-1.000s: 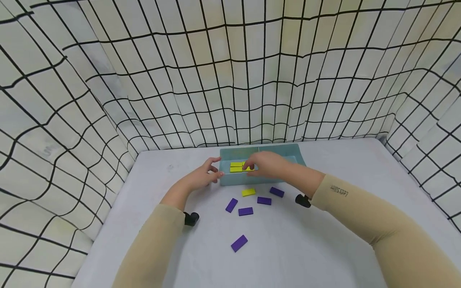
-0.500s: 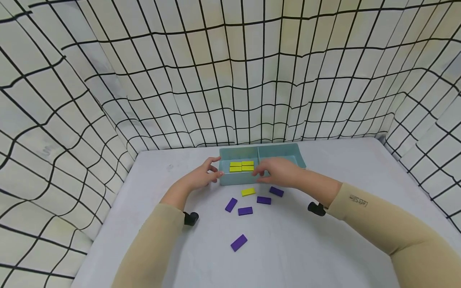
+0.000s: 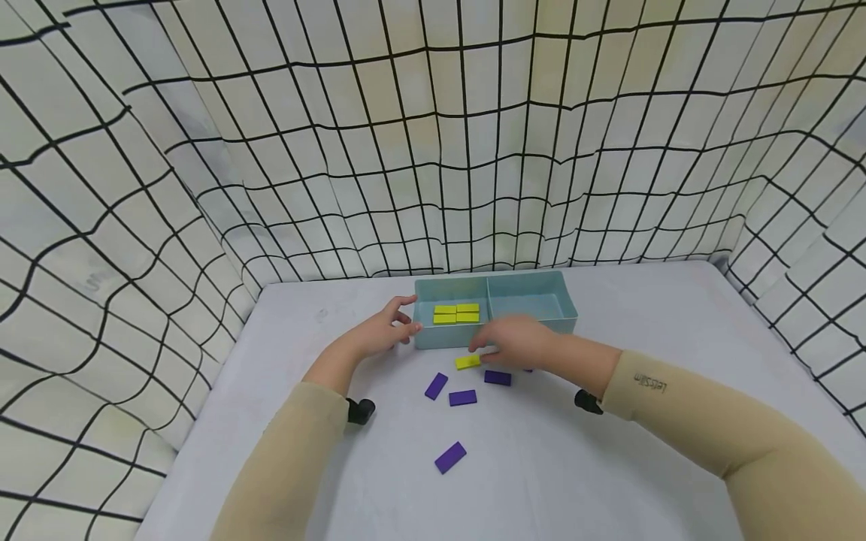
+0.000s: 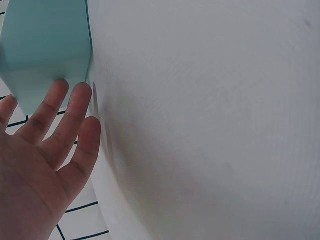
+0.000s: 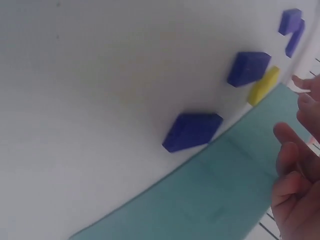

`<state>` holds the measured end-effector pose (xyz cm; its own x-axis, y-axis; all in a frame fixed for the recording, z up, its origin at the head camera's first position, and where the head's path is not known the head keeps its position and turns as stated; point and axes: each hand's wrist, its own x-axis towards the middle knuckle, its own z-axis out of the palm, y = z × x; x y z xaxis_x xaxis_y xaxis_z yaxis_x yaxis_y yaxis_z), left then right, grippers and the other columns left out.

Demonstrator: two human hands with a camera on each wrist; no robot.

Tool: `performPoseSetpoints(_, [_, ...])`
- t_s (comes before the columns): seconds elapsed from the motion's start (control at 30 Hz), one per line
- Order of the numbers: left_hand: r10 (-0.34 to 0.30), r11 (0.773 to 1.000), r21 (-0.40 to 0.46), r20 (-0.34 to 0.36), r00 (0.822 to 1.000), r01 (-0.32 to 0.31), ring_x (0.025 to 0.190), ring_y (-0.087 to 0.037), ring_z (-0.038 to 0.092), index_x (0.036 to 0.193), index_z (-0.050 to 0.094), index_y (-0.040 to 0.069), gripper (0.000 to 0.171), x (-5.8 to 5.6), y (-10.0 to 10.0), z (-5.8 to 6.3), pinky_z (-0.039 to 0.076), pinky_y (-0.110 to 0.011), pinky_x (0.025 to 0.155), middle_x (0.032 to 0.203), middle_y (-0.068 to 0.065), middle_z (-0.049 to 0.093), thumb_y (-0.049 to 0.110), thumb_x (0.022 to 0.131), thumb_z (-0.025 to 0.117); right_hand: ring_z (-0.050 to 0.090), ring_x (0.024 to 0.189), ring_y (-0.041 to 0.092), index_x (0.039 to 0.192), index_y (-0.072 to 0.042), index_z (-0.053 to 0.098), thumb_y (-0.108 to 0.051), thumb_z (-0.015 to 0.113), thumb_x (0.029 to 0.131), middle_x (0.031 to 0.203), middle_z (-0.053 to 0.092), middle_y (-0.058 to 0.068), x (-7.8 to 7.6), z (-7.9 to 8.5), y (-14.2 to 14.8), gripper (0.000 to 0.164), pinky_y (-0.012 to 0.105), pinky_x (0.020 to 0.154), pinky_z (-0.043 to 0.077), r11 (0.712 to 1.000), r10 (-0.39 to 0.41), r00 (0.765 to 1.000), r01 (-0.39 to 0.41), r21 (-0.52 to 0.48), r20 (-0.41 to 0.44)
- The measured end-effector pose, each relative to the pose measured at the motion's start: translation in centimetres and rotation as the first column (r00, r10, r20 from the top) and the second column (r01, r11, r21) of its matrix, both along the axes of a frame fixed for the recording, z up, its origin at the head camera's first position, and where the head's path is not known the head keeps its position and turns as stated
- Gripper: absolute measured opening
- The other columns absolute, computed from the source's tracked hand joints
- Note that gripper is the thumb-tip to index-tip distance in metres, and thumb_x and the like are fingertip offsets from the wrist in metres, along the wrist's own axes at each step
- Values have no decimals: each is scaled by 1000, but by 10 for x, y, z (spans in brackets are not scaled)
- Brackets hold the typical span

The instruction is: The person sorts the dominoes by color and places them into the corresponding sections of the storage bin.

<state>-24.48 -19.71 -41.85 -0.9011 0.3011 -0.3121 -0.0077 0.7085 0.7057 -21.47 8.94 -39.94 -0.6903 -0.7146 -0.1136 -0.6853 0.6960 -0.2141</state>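
Loose yellow tile [image 3: 466, 363]: before the tray [image 3: 440, 339], towards far edge of bench [image 3: 555, 466]. Right hand [image 3: 517, 342]: at tile, fingers slack. Left hand [image 3: 375, 333]: fingers extended, at tray. Hasty pinch could displace the neighbouring purple tile [image 3: 498, 378].

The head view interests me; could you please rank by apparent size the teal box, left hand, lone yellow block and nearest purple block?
1. Teal box
2. Left hand
3. Nearest purple block and lone yellow block, unsure: purple looks larger but lies nearer.
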Motion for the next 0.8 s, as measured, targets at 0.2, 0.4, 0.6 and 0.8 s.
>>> performPoseSetpoints(0.2, [8, 1000, 7, 9, 1000, -8, 110, -23, 62, 156, 18, 36, 73, 0, 0, 0, 45, -47, 99, 138, -10, 49, 47, 97, 59, 63, 104, 8, 118, -29, 73, -29, 73, 91, 111, 70, -13, -3, -13, -11, 27, 29, 87, 51, 997, 21, 1000, -19, 74, -14])
performPoseSetpoints(0.4, [-3, 1000, 1, -2, 1000, 3, 109, -22, 61, 156, 18, 34, 72, 0, 0, 0, 46, -46, 98, 137, -10, 51, 46, 98, 58, 60, 93, 7, 119, -30, 73, -28, 74, 90, 103, 68, -13, -4, -18, -21, 28, 26, 85, 51, 990, 33, 999, -29, 137, -29])
performPoseSetpoints(0.6, [-8, 1000, 7, -4, 1000, 8, 108, -23, 61, 156, 18, 33, 71, 3, 0, 3, 46, -46, 97, 137, -11, 51, 45, 98, 58, 61, 95, 7, 119, -29, 72, -28, 74, 91, 103, 69, -11, -4, -22, -26, 28, 28, 88, 51, 986, 41, 997, -30, 164, -63])
performPoseSetpoints(0.8, [-2, 1000, 3, -9, 1000, 2, 107, -22, 61, 156, 19, 34, 71, 2, 1, 2, 46, -44, 97, 136, -10, 51, 46, 98, 58, 62, 96, 8, 119, -27, 73, -25, 73, 91, 104, 69, -11, -2, -22, -26, 28, 28, 90, 51, 987, 38, 997, -26, 160, -71])
